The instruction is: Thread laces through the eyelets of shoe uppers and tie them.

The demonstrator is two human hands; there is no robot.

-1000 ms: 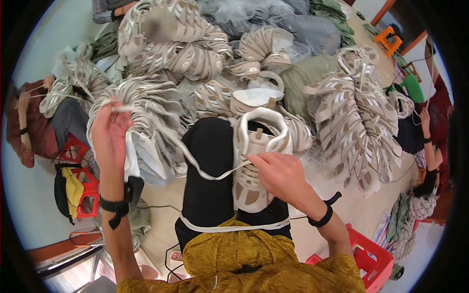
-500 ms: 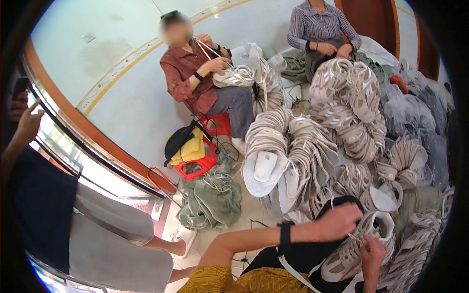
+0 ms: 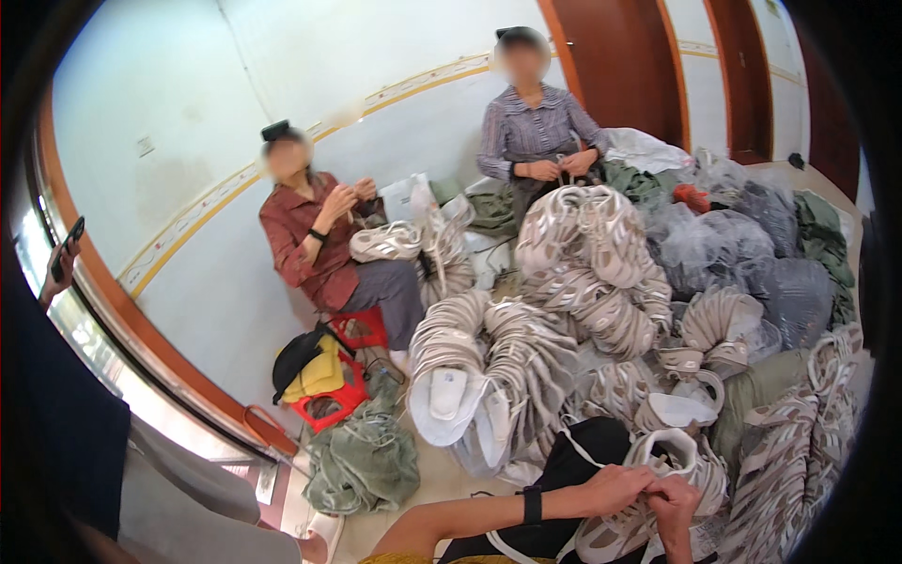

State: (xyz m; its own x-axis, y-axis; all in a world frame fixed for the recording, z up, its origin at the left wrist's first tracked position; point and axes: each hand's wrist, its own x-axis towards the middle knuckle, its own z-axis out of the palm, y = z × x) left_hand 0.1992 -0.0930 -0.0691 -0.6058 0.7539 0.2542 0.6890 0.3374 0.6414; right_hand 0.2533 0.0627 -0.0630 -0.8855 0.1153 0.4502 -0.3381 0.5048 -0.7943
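Note:
A beige and white sneaker upper (image 3: 615, 536) rests on my lap, its padded collar (image 3: 674, 449) facing away from me. My left hand (image 3: 615, 490) reaches over its lacing from the left, fingers pinched. From the right, my right hand (image 3: 673, 500) meets it with thumb and fingers closed. Both hands pinch at the white shoelace; the bit between the fingertips is mostly hidden. A loose stretch of white lace (image 3: 579, 447) crosses the black cloth (image 3: 594, 434) on my lap.
Stacked shoe uppers (image 3: 526, 367) stand ahead, with more stacks (image 3: 794, 470) at my right. Plastic-wrapped bundles (image 3: 714, 240) lie far right. Green cloth (image 3: 362, 461) lies by a red stool (image 3: 329, 406). Two seated people (image 3: 315, 230) handle uppers and laces; another person (image 3: 66, 414) stands left holding a phone.
My left hand has come down from beside the sneaker's collar to meet my right hand over the lacing. The view has shifted, showing more wall and doors.

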